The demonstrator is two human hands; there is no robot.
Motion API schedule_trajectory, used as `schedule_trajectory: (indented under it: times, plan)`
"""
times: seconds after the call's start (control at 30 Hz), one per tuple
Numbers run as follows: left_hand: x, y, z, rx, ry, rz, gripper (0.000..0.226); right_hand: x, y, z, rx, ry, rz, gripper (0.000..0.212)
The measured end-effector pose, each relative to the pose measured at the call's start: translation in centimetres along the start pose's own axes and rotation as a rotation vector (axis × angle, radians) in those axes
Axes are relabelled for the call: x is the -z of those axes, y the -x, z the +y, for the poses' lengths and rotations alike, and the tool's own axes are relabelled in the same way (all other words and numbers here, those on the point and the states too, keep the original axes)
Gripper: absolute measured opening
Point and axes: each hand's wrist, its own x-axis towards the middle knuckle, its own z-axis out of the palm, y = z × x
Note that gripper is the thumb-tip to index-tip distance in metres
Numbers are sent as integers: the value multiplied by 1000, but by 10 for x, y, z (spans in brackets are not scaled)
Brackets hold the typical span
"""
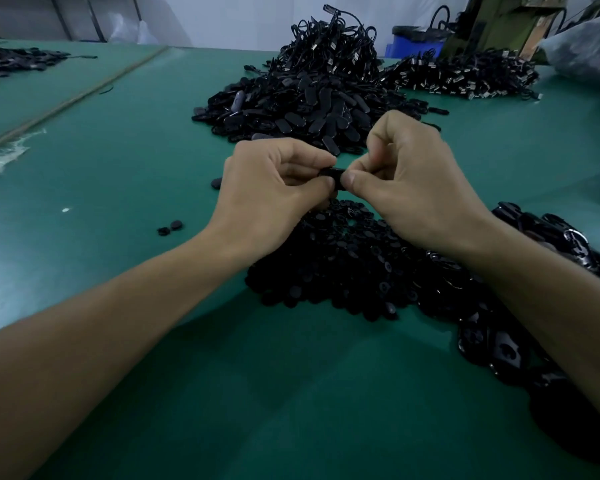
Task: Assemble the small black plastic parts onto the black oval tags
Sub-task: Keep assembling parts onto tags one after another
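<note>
Head view, left hand [271, 188] and right hand [413, 178] both pinching one black piece [334, 173], two stray small parts [176, 225] on green table [118, 174]

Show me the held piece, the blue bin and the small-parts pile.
held piece [332, 173]: head view, its visible middle.
blue bin [413, 49]: head view, front wall.
small-parts pile [343, 265]: head view, middle.

view: one head cam, wide-angle
facing: forward, down across green surface [84, 185]
nearness: close; forearms fill lower frame
centre: left hand [274, 192], right hand [416, 188], tag [335, 173] between
top edge: wall [222, 15], blue bin [414, 48]
</note>
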Motion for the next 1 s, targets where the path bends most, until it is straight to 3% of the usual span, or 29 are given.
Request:
schedule_trajectory:
  times: [0.33,0.53,0.77,1.0]
  plan:
    - [-3,2,5,-4,6,9,28,-3,0,0,-32,2,74,38]
    - [-6,5,3,-96,-151,25,26,-1,1,1,11,88,22,36]
    - [-8,7,3,-172,-243,78,20,-2,4,-1,-10,46,109,38]
    - [-4,2,-1,-101,-237,130,15,-8,8,-11,150,247,16,28]
